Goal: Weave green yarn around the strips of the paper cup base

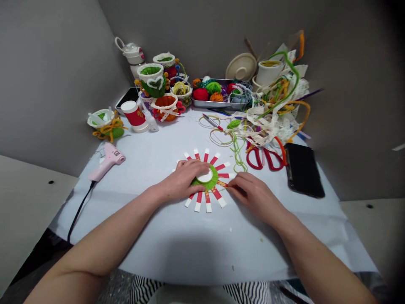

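Note:
A cut paper cup [217,194] lies splayed flat on the table, its red and white strips fanned out like rays. Green yarn [214,179] is woven in a ring around its round white base. My left hand [186,176] rests on the ring's left side, fingers spread across it and over some strips. Pinched between the fingers of my right hand [248,192], at the right edge of the strips, is a thin green strand that runs to the ring. Loose green yarn [238,156] trails on the table behind my right hand, leading towards a small green ball [233,123].
A pink glue gun [108,161] lies at the left. Red-handled scissors [274,160] and a black phone [304,169] are at the right. Along the back stand decorated cups [152,80], a tray of yarn balls [202,102] and a heap of lace [262,122].

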The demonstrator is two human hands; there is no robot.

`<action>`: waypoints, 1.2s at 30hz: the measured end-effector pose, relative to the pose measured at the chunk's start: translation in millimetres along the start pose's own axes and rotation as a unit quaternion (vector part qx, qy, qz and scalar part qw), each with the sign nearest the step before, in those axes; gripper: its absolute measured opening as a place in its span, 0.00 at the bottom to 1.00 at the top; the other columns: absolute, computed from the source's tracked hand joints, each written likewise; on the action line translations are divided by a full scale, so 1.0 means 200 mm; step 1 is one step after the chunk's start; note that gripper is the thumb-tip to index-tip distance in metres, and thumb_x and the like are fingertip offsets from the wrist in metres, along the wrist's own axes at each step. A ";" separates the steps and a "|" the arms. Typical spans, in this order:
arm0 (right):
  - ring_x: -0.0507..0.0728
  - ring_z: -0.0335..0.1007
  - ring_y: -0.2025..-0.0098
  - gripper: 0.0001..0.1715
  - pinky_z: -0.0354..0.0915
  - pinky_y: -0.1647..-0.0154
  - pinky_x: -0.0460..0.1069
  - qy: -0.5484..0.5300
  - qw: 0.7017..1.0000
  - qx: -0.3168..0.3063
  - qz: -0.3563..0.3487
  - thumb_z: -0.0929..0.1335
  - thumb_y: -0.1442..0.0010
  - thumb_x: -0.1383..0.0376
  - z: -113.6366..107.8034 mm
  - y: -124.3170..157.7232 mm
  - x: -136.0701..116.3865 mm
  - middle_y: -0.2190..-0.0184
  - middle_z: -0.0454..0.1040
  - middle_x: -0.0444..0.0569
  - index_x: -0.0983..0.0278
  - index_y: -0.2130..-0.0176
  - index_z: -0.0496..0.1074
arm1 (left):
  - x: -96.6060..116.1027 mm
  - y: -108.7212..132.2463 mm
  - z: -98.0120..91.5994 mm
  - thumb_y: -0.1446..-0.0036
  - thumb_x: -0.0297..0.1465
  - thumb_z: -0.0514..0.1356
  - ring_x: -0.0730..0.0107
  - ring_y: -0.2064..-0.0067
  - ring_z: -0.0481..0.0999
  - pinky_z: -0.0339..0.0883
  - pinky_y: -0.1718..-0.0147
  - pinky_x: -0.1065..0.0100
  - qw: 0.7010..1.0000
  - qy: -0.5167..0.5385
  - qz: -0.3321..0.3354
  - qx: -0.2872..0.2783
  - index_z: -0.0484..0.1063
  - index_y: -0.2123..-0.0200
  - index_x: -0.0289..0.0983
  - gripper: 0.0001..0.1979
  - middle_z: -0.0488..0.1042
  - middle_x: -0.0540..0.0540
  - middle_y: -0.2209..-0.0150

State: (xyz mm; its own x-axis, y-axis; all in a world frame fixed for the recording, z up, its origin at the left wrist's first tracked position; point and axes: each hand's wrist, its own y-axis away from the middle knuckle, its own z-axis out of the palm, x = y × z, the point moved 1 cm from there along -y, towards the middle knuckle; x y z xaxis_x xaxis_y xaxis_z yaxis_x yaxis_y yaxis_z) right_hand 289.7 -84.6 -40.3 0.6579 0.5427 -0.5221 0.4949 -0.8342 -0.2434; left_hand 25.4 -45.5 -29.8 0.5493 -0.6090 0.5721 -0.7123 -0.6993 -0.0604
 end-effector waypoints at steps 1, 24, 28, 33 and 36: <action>0.58 0.70 0.64 0.10 0.66 0.64 0.53 0.000 1.000 0.016 0.015 0.65 0.30 0.66 0.01 -0.01 0.01 0.68 0.73 0.49 0.61 0.65 0.72 | 0.01 0.00 0.00 0.35 0.33 0.67 0.49 0.33 0.67 0.57 0.40 0.46 1.000 0.002 0.005 -0.007 0.67 0.44 0.44 0.19 0.71 0.41 0.35; 0.57 0.69 0.65 0.08 0.64 0.64 0.52 -0.022 0.998 0.040 0.043 0.67 0.30 0.67 0.07 -0.02 0.00 0.68 0.73 0.48 0.61 0.64 0.71 | 0.07 0.00 0.05 0.38 0.36 0.69 0.48 0.43 0.68 0.64 0.43 0.45 0.995 -0.003 -0.053 0.090 0.63 0.40 0.41 0.27 0.71 0.39 0.44; 0.57 0.70 0.62 0.06 0.67 0.61 0.52 -0.059 0.998 0.031 -0.015 0.66 0.28 0.67 0.04 -0.01 -0.02 0.64 0.73 0.50 0.61 0.60 0.73 | 0.04 0.02 -0.01 0.34 0.28 0.62 0.48 0.38 0.67 0.62 0.39 0.44 0.999 -0.006 0.002 0.052 0.59 0.36 0.43 0.26 0.70 0.38 0.40; 0.57 0.71 0.62 0.08 0.68 0.60 0.52 -0.048 0.996 0.007 -0.074 0.65 0.28 0.69 0.03 -0.01 -0.04 0.64 0.75 0.50 0.62 0.60 0.73 | 0.01 0.03 -0.03 0.35 0.19 0.54 0.50 0.34 0.64 0.61 0.39 0.44 0.999 -0.013 0.028 0.007 0.59 0.35 0.43 0.28 0.69 0.38 0.38; 0.57 0.71 0.62 0.08 0.68 0.61 0.52 -0.045 0.996 0.001 -0.083 0.65 0.28 0.69 0.03 -0.01 -0.04 0.64 0.75 0.50 0.62 0.59 0.74 | 0.01 0.02 -0.01 0.36 0.20 0.55 0.48 0.33 0.63 0.61 0.38 0.43 1.000 -0.016 0.022 -0.003 0.60 0.35 0.42 0.28 0.69 0.38 0.36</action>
State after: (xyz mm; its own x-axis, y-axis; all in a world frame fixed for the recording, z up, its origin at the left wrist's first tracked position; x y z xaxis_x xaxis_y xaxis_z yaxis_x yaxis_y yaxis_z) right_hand 279.7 -88.4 -41.4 0.5141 0.6624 -0.5450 0.5909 -0.7340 -0.3348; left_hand 22.4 -49.7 -27.1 0.5302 -0.6512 0.5430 -0.7391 -0.6688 -0.0804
